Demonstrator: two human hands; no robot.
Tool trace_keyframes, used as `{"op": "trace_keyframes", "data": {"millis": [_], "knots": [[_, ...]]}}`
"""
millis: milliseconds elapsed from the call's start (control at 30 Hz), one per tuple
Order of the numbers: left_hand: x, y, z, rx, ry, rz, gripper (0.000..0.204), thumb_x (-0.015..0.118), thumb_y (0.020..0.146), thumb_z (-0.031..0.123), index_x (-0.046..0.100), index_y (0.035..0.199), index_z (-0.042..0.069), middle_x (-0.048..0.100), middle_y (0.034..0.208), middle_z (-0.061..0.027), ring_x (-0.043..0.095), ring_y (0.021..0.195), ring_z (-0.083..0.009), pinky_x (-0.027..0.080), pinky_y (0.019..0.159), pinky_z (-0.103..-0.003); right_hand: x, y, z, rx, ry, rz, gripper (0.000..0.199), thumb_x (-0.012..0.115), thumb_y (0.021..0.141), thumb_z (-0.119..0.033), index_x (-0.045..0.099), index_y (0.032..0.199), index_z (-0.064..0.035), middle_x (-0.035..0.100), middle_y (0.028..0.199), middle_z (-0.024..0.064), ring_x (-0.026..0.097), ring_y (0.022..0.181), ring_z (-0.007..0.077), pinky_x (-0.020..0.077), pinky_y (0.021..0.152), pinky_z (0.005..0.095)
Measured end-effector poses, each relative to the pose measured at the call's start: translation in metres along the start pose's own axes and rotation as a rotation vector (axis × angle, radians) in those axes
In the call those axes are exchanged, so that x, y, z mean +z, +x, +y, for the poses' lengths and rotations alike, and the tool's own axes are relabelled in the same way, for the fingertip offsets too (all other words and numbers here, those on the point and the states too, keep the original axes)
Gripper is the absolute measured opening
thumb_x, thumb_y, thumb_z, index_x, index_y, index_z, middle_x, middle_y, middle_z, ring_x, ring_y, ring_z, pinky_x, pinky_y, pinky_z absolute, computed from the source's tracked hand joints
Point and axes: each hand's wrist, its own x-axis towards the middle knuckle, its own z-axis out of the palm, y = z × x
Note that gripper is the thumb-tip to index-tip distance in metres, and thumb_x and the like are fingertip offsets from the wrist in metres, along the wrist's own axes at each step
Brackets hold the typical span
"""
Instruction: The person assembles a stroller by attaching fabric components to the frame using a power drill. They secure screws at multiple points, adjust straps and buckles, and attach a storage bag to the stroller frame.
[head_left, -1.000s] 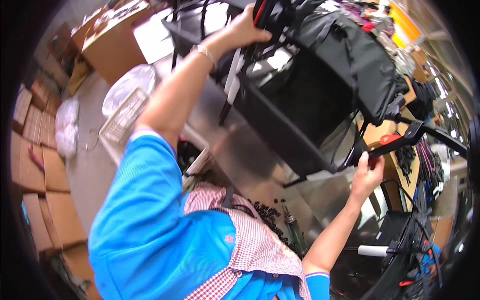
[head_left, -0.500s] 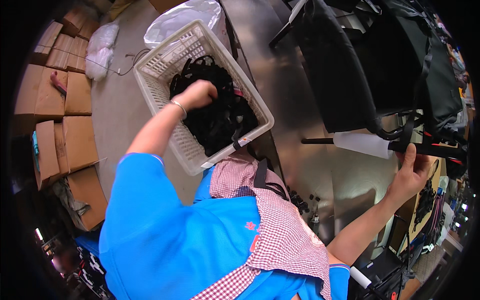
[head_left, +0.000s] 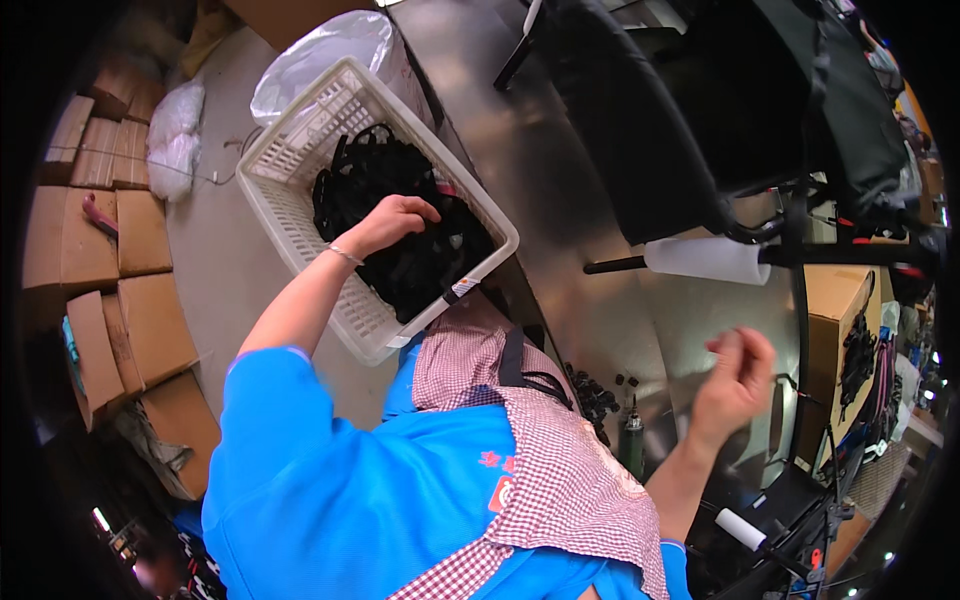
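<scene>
Selection of one piece from black strap-like parts [head_left: 410, 275], apparently, as the step in hand, at ten o'clock inside a white plastic crate [head_left: 295, 225]. With the left hand [head_left: 395, 222] half-curled over the parts, impossible to tell whether gripping anything; with the right hand [head_left: 738, 385], at four o'clock above the metal worktop [head_left: 555, 200], loosely part-open, blurred and seemingly empty. Probably called for next: pinching a single part and easing it free. Matt black and jumbled to look at, with single shapes hard to make out and a reddish edge [head_left: 446, 187] at one o'clock.
</scene>
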Motion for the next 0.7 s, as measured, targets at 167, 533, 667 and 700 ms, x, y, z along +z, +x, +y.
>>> {"op": "trace_keyframes", "data": {"millis": [167,533,667,700], "knots": [[0.011,-0.04,0.127,0.058,-0.768,-0.084,0.016,0.045,0.087,0.011,0.058,0.092,0.002,0.063,0.118,-0.0211,0.064,0.104,-0.0296,0.055,0.088,-0.043,0.062,-0.018,-0.014,-0.038,0.222,-0.418,0.027,0.072,0.08,0.0,0.066,0.106,-0.003,0.063,0.089,0.0061,0.061,0.072,0.0117,0.0513,0.065,0.0236],[0.106,-0.031,0.23,-0.018,-1.239,-0.391,0.035,0.038,0.097,0.022,0.06,0.104,-0.004,0.052,0.132,-0.0296,0.057,0.117,-0.0409,0.056,0.089,-0.048,0.064,-0.034,-0.004,0.449,0.83,-0.665,0.049,0.071,0.083,-0.002,0.053,0.129,0.0007,0.067,0.099,0.01,0.068,0.086,0.0191,0.055,0.079,0.0304],[0.116,-0.002,0.238,0.118,-0.811,-0.283,0.03,0.043,0.096,0.013,0.055,0.115,-0.007,0.061,0.12,-0.021,0.065,0.102,-0.0294,0.057,0.084,-0.039,0.044,-0.04,0.006,0.736,1.089,-0.57,0.034,0.061,0.092,-0.004,0.054,0.125,-0.0002,0.068,0.09,0.0115,0.069,0.075,0.0211,0.0573,0.074,0.0323],[0.123,0.008,0.238,0.258,-0.466,-0.059,0.027,0.048,0.094,0.009,0.055,0.115,-0.005,0.062,0.111,-0.0163,0.065,0.096,-0.0244,0.055,0.08,-0.034,0.043,-0.041,0.007,0.801,1.151,-0.505,0.033,0.062,0.093,-0.006,0.054,0.124,-0.0009,0.068,0.091,0.0114,0.069,0.076,0.0215,0.0577,0.074,0.034]]}}
